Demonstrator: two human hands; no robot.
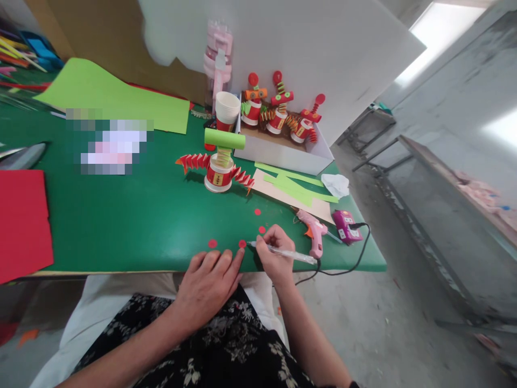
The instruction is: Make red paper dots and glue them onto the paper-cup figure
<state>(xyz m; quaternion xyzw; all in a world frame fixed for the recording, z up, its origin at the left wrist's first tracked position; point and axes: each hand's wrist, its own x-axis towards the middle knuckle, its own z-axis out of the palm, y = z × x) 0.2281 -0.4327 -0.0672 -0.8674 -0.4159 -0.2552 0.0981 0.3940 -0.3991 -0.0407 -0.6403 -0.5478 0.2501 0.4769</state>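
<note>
My right hand (276, 252) is closed around a pen (293, 254), a clear-barrelled one. The pen's tip points left, close beside a small red paper circle (242, 244) that bears a dark mark. My left hand (212, 277) lies flat at the table's front edge, its index fingertip at the lower rim of that circle. Another red circle (212, 244) lies just above the left fingers. Two more, a nearer circle (262, 230) and a farther circle (257, 212), lie above my right hand. Behind them stands a paper-cup figure (219, 175) with folded red arms and a green roll on top.
A white box (283, 153) holds several finished cup figures. Stacked paper cups (226, 108) and a pink bottle (218, 64) stand at the back. A pink glue gun (317, 231) with its cord lies right, near a purple box (347, 227). Red paper (24, 226) lies left.
</note>
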